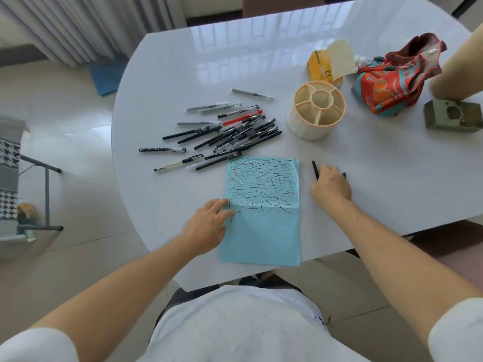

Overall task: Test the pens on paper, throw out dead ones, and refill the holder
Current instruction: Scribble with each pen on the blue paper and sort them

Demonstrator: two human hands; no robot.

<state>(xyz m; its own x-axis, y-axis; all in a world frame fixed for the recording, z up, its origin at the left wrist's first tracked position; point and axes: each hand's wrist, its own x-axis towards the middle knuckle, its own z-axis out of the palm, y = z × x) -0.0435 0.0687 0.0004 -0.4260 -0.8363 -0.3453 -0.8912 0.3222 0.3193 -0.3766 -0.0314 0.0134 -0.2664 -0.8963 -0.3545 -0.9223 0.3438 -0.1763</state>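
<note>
A light blue paper lies at the table's near edge, its upper half covered in black and red test strokes. My left hand rests flat on the paper's left edge with fingers spread. To the right of the sheet, my right hand grips a black pen whose end sticks out toward the far side; a small dark piece shows at the hand's right. A pile of pens, mostly black with one red, lies beyond the paper. The cream round holder with several compartments stands empty to the pile's right.
A yellow tissue pack and a red patterned cloth bag sit at the far right of the white table. A green-grey box lies at the right, with another person's arm beside it. A chair stands left on the floor.
</note>
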